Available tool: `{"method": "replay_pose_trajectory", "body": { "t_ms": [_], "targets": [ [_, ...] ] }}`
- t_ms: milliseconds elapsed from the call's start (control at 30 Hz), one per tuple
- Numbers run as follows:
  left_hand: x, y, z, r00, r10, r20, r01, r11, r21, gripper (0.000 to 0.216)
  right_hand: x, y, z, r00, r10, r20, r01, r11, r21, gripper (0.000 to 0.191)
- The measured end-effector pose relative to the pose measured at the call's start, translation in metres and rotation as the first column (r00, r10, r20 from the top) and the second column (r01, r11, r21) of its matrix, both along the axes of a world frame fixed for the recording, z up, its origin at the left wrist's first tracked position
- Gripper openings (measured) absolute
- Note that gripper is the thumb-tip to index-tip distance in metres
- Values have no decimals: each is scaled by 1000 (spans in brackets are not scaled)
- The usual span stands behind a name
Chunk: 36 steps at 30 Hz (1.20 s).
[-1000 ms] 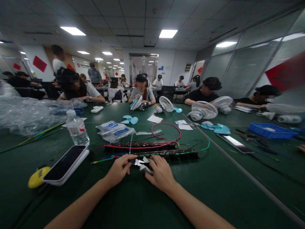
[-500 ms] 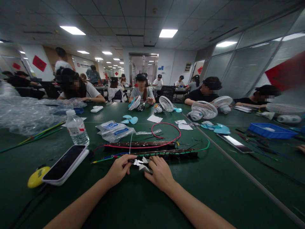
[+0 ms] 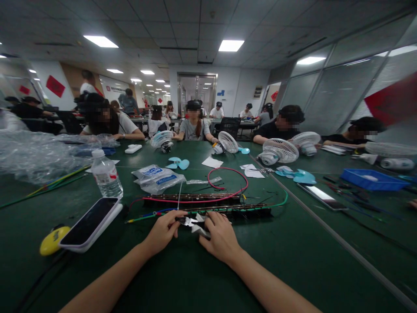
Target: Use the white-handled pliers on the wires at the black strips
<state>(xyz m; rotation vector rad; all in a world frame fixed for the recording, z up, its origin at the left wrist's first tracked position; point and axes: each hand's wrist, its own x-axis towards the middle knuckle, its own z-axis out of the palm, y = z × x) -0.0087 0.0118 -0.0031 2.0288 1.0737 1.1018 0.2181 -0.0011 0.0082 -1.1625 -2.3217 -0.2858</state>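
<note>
Clear plastic film [image 3: 35,152], well left of and beyond the nearer black wired strip [image 3: 250,212], is cut off by the left edge. Also left of that strip are a yellow round case [image 3: 54,241], its lettering unreadable, a smartphone [image 3: 89,224] with a dark screen and, beyond it, an upright water bottle [image 3: 107,177].

The left hand [image 3: 165,228] is on the near side of the strip's left part, thumb and fingers pinched narrow on a small dark piece [image 3: 181,220], mostly covered and not identifiable. A thin white strip [image 3: 179,195] rises beside its fingertips; its lower end is hidden.

A hand tool with a silver metal head [image 3: 189,222], apparently pliers, lies between the hands, just on the near side of the strip. Its head points towards the left fingertips; its pale grips run under the right hand [image 3: 221,234], whose fingers are curled over them. The right palm and most of the grips are hidden, so how far the tool's jaws stand apart cannot be told.

Beyond the strip, a red wire [image 3: 246,179] loops; at its right end, a green wire [image 3: 286,198] curves.
</note>
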Motion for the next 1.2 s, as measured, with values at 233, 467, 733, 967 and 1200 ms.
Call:
{"method": "replay_pose_trajectory", "body": {
  "t_ms": [233,467,733,967,1200],
  "targets": [
    [1,-1,2,999,4,34,-4,1000,-9,33,0,0,0,1000,-1,1,1,1000,8,23],
    [2,-2,4,1000,11,11,-11,1000,2,34,-1,1,0,1000,3,13,-3,1000,-5,23],
    [1,0,1,1000,7,-6,-7,1000,-9,34,0,3,-6,999,1,47,-1,1000,-12,24],
    [1,0,0,1000,1,-3,-1,1000,-10,35,1,3,-10,1000,-6,22,4,998,68,22],
    [0,0,2,999,-6,-40,6,1000,5,34,2,2,-13,1000,-15,20,14,998,62,20]
  ]
}}
